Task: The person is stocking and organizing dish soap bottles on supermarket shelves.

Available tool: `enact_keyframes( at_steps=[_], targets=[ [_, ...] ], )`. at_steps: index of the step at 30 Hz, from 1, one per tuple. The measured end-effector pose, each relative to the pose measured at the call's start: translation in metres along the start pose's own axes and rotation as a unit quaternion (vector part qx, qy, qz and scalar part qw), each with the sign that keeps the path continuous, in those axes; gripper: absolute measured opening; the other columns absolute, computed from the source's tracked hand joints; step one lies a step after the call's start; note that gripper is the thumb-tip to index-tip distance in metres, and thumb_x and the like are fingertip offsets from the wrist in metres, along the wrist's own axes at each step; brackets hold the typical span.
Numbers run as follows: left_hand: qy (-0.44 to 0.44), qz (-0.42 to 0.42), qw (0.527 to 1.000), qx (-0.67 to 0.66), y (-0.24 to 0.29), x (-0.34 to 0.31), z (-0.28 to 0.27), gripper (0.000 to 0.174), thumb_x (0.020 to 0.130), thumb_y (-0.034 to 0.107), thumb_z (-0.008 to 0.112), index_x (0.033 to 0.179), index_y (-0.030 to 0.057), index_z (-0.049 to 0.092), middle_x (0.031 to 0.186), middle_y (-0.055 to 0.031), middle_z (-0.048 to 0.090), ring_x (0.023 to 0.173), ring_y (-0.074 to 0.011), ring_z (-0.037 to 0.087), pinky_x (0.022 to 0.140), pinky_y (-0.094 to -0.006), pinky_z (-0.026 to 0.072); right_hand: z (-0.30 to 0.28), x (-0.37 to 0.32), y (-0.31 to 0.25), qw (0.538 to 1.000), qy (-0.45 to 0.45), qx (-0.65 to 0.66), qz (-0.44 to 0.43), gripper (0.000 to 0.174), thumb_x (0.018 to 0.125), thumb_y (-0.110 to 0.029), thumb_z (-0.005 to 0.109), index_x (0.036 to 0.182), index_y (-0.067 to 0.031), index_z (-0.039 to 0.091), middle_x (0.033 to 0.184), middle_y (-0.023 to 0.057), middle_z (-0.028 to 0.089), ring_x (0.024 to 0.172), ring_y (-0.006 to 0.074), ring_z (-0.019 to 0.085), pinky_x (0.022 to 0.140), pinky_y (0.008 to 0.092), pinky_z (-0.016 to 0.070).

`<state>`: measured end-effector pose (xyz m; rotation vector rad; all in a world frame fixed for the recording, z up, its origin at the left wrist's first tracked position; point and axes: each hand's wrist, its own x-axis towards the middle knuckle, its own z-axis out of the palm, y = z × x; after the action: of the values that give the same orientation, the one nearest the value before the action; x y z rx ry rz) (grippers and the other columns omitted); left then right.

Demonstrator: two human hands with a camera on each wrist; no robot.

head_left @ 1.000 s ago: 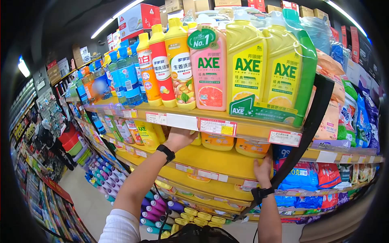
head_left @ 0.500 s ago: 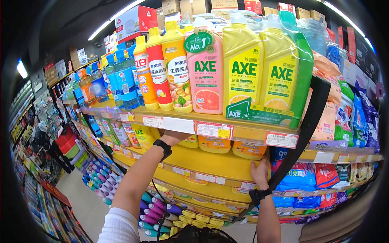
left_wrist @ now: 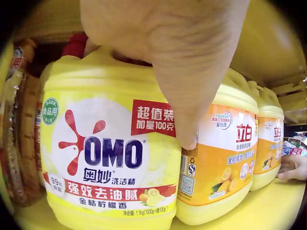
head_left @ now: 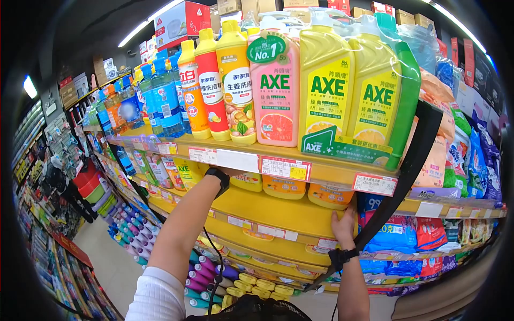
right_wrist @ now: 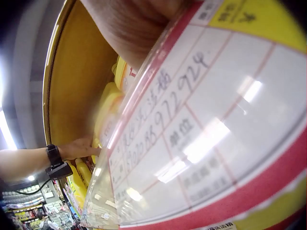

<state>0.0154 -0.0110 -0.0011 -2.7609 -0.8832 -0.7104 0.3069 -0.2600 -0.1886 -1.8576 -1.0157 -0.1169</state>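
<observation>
A yellow OMO dish soap bottle [left_wrist: 115, 120] stands on the second shelf, under the top shelf's price strip. My left hand [left_wrist: 168, 43] holds it from above, thumb down its right side; the other fingers are hidden. Beside it stand two dish soap bottles with orange labels, one close against it [left_wrist: 240, 143] and another [head_left: 330, 195] farther right. My right hand [head_left: 344, 223] rests at the right end of this shelf, near the last bottle. In the right wrist view a price label [right_wrist: 201, 124] fills most of the picture, below the hand.
Overhead, the top shelf carries a pink AXE bottle [head_left: 276, 91], yellow AXE bottles [head_left: 324, 80] and other detergents. A black shelf post [head_left: 409, 155] slants down at right, beside bagged laundry goods [head_left: 393, 227]. Lower shelves and floor-standing bottles [head_left: 201, 278] lie below.
My left hand has moved left and deeper under the top shelf, and more of the yellow bottle's front shows. The right hand stays at the shelf's right end.
</observation>
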Motion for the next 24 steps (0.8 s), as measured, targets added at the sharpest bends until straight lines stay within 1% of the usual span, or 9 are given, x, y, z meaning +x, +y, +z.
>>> enact_keyframes(
  at_steps=[4,7,13,16,19,22,24],
  targets=[
    [-0.014,0.011,1.000,0.000,-0.004,0.001,-0.005,0.049,0.087,0.050,0.065,0.122,0.0166,0.062,0.128,-0.0080,0.061,0.119,-0.0289,0.057,0.100,-0.0415,0.0447,-0.001,0.000,-0.001,1.000,0.009,0.008,-0.005,0.068,0.084,-0.012,0.066,0.141,0.0048,0.032,0.133,0.0324,0.045,0.124,0.0503,0.043,0.105,0.0493,0.0384],
    [-0.024,0.015,1.000,-0.003,-0.006,0.001,-0.008,0.050,0.086,0.050,0.065,0.123,0.0165,0.061,0.129,-0.0081,0.061,0.120,-0.0291,0.057,0.101,-0.0413,0.0444,-0.005,0.000,-0.005,1.000,-0.010,0.014,0.015,0.068,0.085,-0.012,0.066,0.142,0.0036,0.032,0.133,0.0319,0.046,0.124,0.0499,0.044,0.105,0.0487,0.0385],
    [-0.041,0.024,0.999,-0.002,-0.009,0.003,-0.012,0.053,0.085,0.051,0.067,0.124,0.0164,0.061,0.130,-0.0084,0.060,0.121,-0.0295,0.056,0.101,-0.0410,0.0439,0.000,0.003,0.007,0.999,-0.007,0.016,0.028,0.069,0.084,-0.012,0.066,0.143,0.0032,0.033,0.135,0.0320,0.045,0.125,0.0486,0.044,0.107,0.0468,0.0385],
    [-0.050,0.027,0.998,-0.005,-0.010,0.003,-0.015,0.054,0.084,0.051,0.068,0.125,0.0163,0.061,0.131,-0.0086,0.060,0.121,-0.0297,0.056,0.102,-0.0408,0.0436,0.005,0.003,0.010,0.999,0.035,0.022,0.000,0.063,0.083,-0.010,0.069,0.137,0.0040,0.041,0.130,0.0290,0.051,0.122,0.0438,0.049,0.104,0.0432,0.0408],
    [-0.056,0.032,0.998,-0.006,-0.011,-0.001,-0.017,0.056,0.083,0.051,0.068,0.126,0.0162,0.061,0.131,-0.0087,0.059,0.122,-0.0299,0.055,0.102,-0.0407,0.0433,-0.001,0.003,-0.002,0.999,0.030,0.029,0.025,0.064,0.083,-0.010,0.069,0.139,0.0042,0.040,0.132,0.0289,0.050,0.124,0.0435,0.047,0.106,0.0429,0.0397],
    [-0.063,0.042,0.997,-0.008,-0.011,-0.008,-0.021,0.057,0.083,0.052,0.069,0.126,0.0162,0.060,0.132,-0.0089,0.059,0.122,-0.0301,0.055,0.103,-0.0405,0.0430,-0.002,0.001,-0.003,0.999,0.031,0.021,0.013,0.064,0.083,-0.011,0.069,0.138,0.0047,0.040,0.132,0.0286,0.050,0.125,0.0431,0.047,0.106,0.0431,0.0394],
    [-0.067,0.050,0.996,-0.010,-0.010,-0.013,-0.023,0.058,0.082,0.052,0.070,0.127,0.0161,0.060,0.132,-0.0090,0.059,0.123,-0.0302,0.055,0.103,-0.0404,0.0429,0.000,0.002,0.003,1.000,0.025,0.011,-0.006,0.066,0.084,-0.012,0.067,0.140,0.0054,0.037,0.133,0.0306,0.048,0.125,0.0466,0.046,0.106,0.0459,0.0391]
  ],
)
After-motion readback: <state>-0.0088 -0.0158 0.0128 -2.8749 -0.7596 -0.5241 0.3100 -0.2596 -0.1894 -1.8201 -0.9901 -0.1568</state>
